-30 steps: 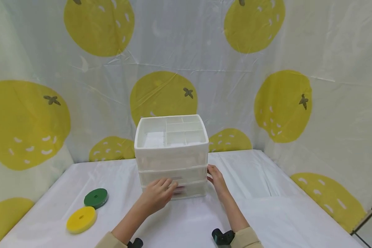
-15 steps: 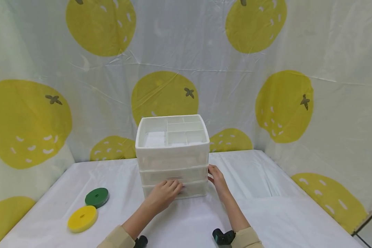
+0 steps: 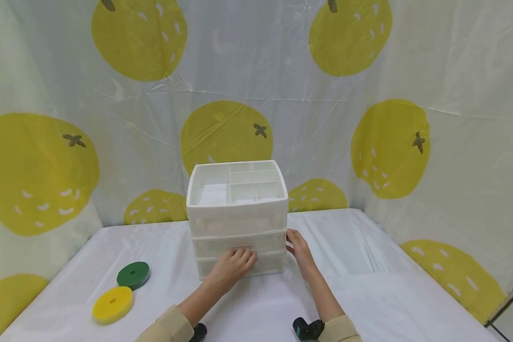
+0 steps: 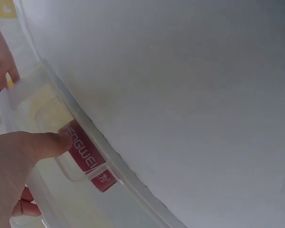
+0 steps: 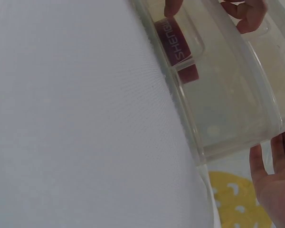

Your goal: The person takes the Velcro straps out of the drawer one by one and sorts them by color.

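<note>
A white plastic drawer unit (image 3: 237, 221) with translucent drawers stands on the cloth-covered table. My left hand (image 3: 232, 266) is at the middle of its front, at the lowest drawer (image 3: 271, 262). In the left wrist view the thumb presses that drawer's front beside a dark red label (image 4: 85, 149) with white lettering, while the other fingers curl at its upper edge. From the right wrist view, those curled fingers (image 5: 247, 14) overlap the drawer above. My right hand (image 3: 299, 248) rests against the unit's right side, fingers extended.
On the left of the table (image 3: 346, 304) lie a green disc-shaped roll (image 3: 133, 274) and a yellow one (image 3: 113, 304), side by side. The unit's top has a divided tray (image 3: 256, 176). A curtain (image 3: 308, 118) printed with yellow fruit hangs behind.
My left hand has moved right along the unit's front and now covers the red label in the head view. The right hand has stayed at the side.
</note>
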Tool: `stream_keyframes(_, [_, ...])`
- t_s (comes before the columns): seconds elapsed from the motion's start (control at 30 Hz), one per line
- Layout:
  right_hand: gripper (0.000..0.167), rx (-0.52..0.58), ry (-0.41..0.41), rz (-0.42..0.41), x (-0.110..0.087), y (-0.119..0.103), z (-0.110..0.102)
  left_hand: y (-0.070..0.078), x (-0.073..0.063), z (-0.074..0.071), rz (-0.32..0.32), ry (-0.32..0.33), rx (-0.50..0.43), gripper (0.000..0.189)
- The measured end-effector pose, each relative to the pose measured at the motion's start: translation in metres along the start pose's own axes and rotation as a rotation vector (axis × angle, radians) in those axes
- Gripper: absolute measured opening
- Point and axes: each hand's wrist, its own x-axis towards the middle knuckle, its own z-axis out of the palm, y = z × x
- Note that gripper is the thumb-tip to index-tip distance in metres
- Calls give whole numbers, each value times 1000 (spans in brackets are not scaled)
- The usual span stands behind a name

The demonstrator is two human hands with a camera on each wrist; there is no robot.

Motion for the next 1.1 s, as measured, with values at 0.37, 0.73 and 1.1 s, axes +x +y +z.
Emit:
stream_keyframes(0.37, [48,-1,-2,6,-3,-3,0,9,3,1,-14,-75,145,45])
stream_keyframes(0.73, [49,-4,-6,2,-1,0,0,8,0,0,-6,-103,140,59])
stream_keyframes(1.1, [46,6,9,0,-2,-3,1,6,-4,-7,-9,-97,59,38])
